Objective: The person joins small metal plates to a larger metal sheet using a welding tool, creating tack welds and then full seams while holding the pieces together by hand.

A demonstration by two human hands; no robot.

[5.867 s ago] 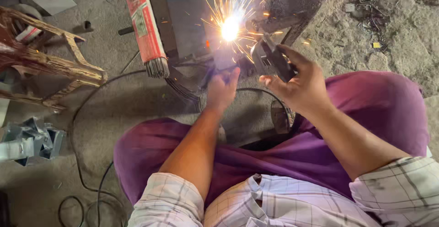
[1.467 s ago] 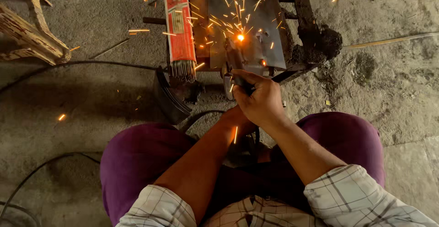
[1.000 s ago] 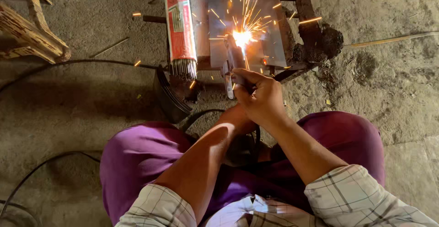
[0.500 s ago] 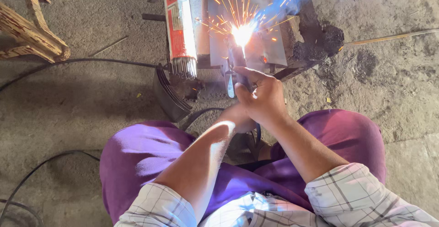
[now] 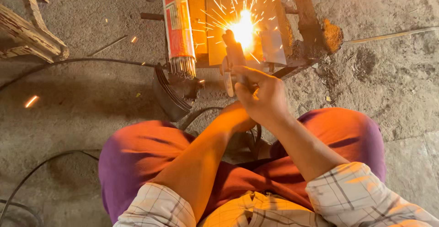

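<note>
Both hands, right hand (image 5: 263,96) over left hand (image 5: 235,117), keep their fingers tight around the welding holder (image 5: 234,55); sparks (image 5: 242,28) now glow brighter orange on the metal plate (image 5: 270,44).

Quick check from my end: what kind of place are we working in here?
Likely a small welding workshop, worked at floor level: a bare concrete floor, a bright arc throwing sparks off a metal plate, an open pack of welding rods, and cables.

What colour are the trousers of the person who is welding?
Purple; the trousers glow orange where the spark light falls. The head view shows them best.
</note>
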